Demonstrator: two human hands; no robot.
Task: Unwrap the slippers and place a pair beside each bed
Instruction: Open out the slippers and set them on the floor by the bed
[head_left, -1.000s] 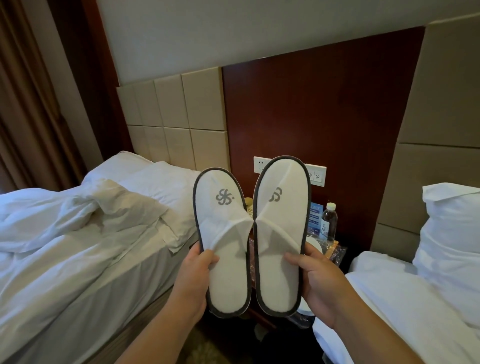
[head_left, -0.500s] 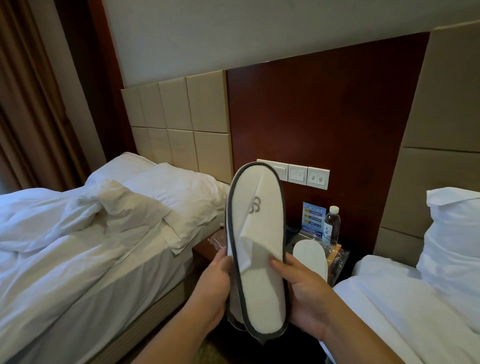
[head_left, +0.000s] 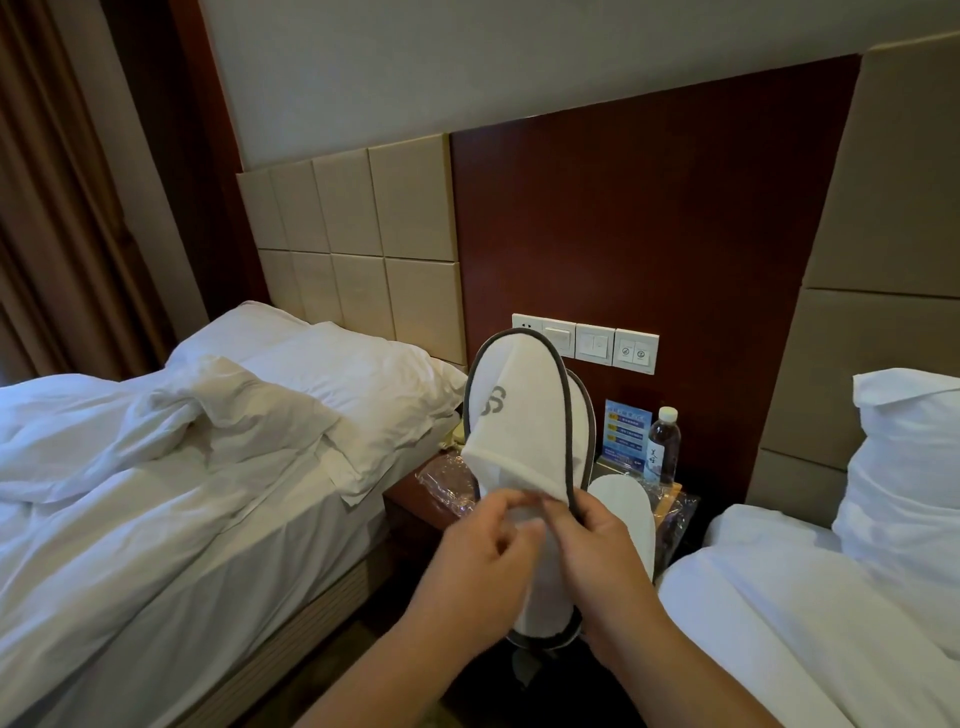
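Observation:
Two white slippers with grey trim are stacked upright between the beds: the front slipper (head_left: 519, 415) with a grey logo, the second slipper (head_left: 583, 410) showing only its edge behind it. My left hand (head_left: 478, 561) pinches the lower edge of the front slipper's upper. My right hand (head_left: 597, 551) grips the pair from the right, fingers curled on the same edge. Another white slipper (head_left: 626, 512) lies on the nightstand (head_left: 410, 499) in clear wrapping.
An unmade bed (head_left: 156, 493) is at left, a second bed (head_left: 805, 623) with a pillow (head_left: 909, 467) at right. On the nightstand are an empty plastic wrapper (head_left: 447, 478), a water bottle (head_left: 662, 441) and a blue card (head_left: 626, 428). Wall switches (head_left: 587, 343) sit above.
The two slippers, held side by side a second ago, are now stacked one behind the other. Both hands have shifted up to the front slipper's upper edge.

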